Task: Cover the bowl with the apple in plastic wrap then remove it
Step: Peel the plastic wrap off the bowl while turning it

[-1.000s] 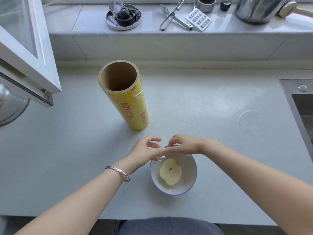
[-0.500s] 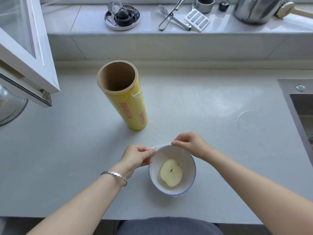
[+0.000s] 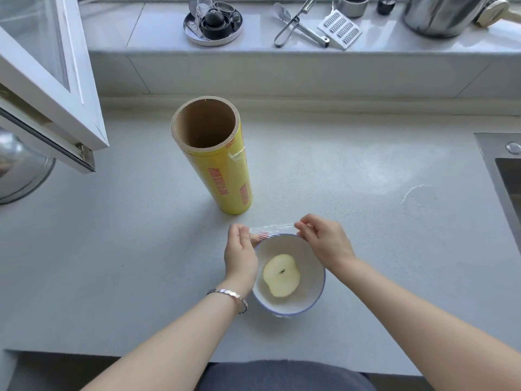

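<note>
A white bowl [image 3: 308,301] with a blue rim sits near the counter's front edge, and a cut apple half [image 3: 281,275] lies in it, cut face up. A clear sheet of plastic wrap [image 3: 267,230] is stretched between my two hands just past the bowl's far rim. My left hand [image 3: 240,253] pinches its left end beside the bowl's left rim. My right hand [image 3: 324,240] pinches the right end over the far right rim. How far the film reaches over the bowl is too faint to tell.
A tall yellow roll of plastic wrap [image 3: 217,159] stands upright behind the bowl. A steel sink [image 3: 504,176] is at the right edge, an open window frame [image 3: 48,88] juts in at upper left, and utensils [image 3: 298,24] lie on the back ledge.
My hands, together over the far rim a second ago, have pulled apart. The wrap between them has spread from a bunched strand into a wider sheet.
</note>
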`<state>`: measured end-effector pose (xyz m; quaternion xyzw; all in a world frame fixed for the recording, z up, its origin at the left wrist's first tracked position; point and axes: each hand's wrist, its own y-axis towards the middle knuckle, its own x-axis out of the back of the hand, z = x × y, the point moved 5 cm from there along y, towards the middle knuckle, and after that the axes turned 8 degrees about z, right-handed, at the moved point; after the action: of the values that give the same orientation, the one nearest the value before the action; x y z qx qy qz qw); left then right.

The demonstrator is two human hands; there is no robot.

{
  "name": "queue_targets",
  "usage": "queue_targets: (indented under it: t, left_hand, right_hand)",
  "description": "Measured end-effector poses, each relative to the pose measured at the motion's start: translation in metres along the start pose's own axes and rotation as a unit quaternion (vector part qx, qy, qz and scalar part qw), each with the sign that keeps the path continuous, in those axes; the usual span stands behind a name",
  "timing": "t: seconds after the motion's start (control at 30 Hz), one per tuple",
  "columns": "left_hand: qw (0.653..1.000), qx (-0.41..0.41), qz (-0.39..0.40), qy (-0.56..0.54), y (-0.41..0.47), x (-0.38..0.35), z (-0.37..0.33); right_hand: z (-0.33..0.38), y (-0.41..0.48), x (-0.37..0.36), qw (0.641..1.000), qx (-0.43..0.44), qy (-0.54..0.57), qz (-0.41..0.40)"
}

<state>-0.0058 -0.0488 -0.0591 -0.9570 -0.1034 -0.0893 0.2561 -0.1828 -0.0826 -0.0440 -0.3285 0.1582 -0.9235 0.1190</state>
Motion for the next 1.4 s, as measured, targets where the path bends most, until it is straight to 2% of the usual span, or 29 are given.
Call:
queue_targets:
  t: [0.13,0.4,0.6,0.73,0.87,0.9,0.97,1.03,1.07,1.13,1.17,1.2,1.27,1.4]
  left_hand:
    - [0.998,0.013,-0.066,0.015,0.001,-0.004,0.000]
    - [0.994,0.036,-0.100,-0.039,0.007,-0.003,-0.002]
    - [0.994,0.047,-0.096,-0.005,0.016,-0.002,-0.008]
    - [0.989,0.142,-0.050,-0.011,0.025,0.005,0.010]
    - [0.972,0.225,0.018,0.058,0.034,0.018,0.019]
    - [0.971,0.218,0.024,0.092,0.035,0.021,0.015]
    - [0.967,0.133,0.003,0.218,0.029,0.033,0.001]
    - [0.943,-0.057,0.038,0.326,0.005,0.028,-0.024]
    - [0.910,-0.137,0.100,0.378,-0.011,0.017,-0.029]
    - [0.805,-0.163,0.253,0.512,-0.040,-0.008,-0.017]
    - [0.747,-0.157,0.290,0.578,-0.049,-0.015,-0.004]
    - [0.707,-0.157,0.297,0.623,-0.054,-0.018,0.004]
    - [0.684,-0.156,0.282,0.654,-0.056,-0.022,0.014]
    - [0.690,-0.161,0.262,0.655,-0.047,-0.028,0.016]
  right_hand:
    - [0.004,0.000,-0.009,0.998,0.020,-0.042,-0.029]
    - [-0.002,0.000,-0.021,0.998,-0.020,-0.019,-0.054]
    - [-0.013,0.000,-0.025,0.996,-0.069,0.028,-0.049]
    - [-0.017,-0.001,-0.027,0.992,-0.099,0.084,-0.012]
    - [-0.030,-0.004,-0.031,0.964,-0.180,0.186,0.051]
    - [-0.032,-0.005,-0.032,0.950,-0.204,0.225,0.074]
    - [-0.036,-0.010,-0.033,0.927,-0.230,0.269,0.124]
    - [-0.038,-0.015,-0.033,0.930,-0.220,0.243,0.167]
    - [-0.038,-0.017,-0.033,0.933,-0.206,0.234,0.181]
    - [-0.037,-0.019,-0.034,0.929,-0.187,0.255,0.192]
    - [-0.035,-0.020,-0.034,0.926,-0.180,0.272,0.187]
    - [-0.033,-0.021,-0.033,0.927,-0.173,0.281,0.178]
    - [-0.029,-0.021,-0.030,0.939,-0.155,0.268,0.149]
    - [-0.024,-0.022,-0.028,0.967,-0.123,0.214,0.061]
